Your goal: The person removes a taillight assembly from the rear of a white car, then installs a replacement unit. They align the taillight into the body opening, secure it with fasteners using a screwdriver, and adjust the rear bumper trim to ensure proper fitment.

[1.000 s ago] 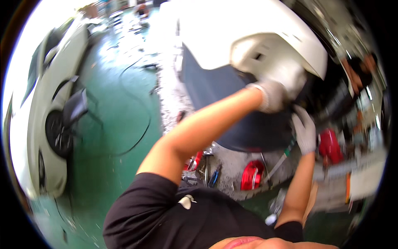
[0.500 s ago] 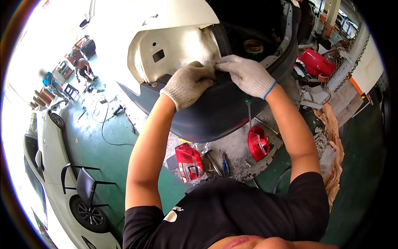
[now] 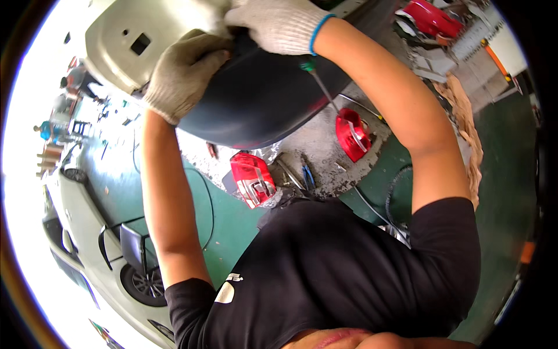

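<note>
Both hands wear white knit work gloves and are at the upper edge of a dark bumper (image 3: 261, 99), beside the bare pale lamp recess (image 3: 113, 49) of a car body. My left hand (image 3: 187, 72) has its fingers curled at the bumper's edge; what they hold, if anything, is hidden. My right hand (image 3: 279, 26) reaches into the recess corner with fingers bent together, its fingertips partly covered. A screwdriver (image 3: 322, 87) with a green handle hangs from the underside of my right hand, shaft pointing down across the bumper.
Below the bumper lie two red tail lamps, one at left (image 3: 251, 177) and one at right (image 3: 352, 136), with blue-handled pliers (image 3: 307, 174) between them. A black chair (image 3: 133, 247) and a white car (image 3: 96, 224) stand at left. Brown paper (image 3: 459, 116) and scrap parts lie at right.
The view has shifted, so hands and bumper appear higher and farther left. Both hands stay at the recess corner, and the screwdriver stays beneath my right hand.
</note>
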`<action>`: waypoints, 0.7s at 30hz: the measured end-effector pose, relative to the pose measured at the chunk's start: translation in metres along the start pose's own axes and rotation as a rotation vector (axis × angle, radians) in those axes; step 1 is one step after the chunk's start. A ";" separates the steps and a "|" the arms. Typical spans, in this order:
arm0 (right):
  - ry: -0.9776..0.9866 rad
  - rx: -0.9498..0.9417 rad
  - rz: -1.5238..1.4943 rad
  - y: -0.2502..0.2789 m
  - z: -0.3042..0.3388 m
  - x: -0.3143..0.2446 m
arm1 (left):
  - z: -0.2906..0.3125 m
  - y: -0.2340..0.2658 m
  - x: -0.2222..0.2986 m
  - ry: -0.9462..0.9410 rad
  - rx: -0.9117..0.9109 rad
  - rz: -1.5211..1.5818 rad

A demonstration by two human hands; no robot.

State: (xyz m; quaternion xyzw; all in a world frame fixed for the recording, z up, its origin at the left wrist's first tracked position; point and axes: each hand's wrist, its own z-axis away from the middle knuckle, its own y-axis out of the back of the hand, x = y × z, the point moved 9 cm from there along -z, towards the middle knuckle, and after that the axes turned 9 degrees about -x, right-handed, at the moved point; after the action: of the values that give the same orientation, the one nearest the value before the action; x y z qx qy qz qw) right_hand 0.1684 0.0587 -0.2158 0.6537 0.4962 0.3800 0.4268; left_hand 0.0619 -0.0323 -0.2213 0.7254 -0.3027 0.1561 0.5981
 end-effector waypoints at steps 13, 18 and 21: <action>-0.030 0.234 -0.320 0.009 0.032 0.004 | 0.005 0.009 -0.008 0.042 -0.072 0.129; -0.482 0.458 -0.799 -0.017 0.149 0.011 | -0.011 0.013 0.003 -0.033 -0.136 -0.058; -0.838 0.498 -0.988 -0.105 0.262 0.027 | -0.024 0.008 0.001 -0.005 -0.233 -0.184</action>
State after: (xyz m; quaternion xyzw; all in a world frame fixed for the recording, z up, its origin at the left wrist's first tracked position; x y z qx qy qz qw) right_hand 0.3813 0.0525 -0.4025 0.5213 0.6013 -0.2686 0.5427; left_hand 0.0607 -0.0100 -0.2083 0.6761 -0.2523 0.0626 0.6894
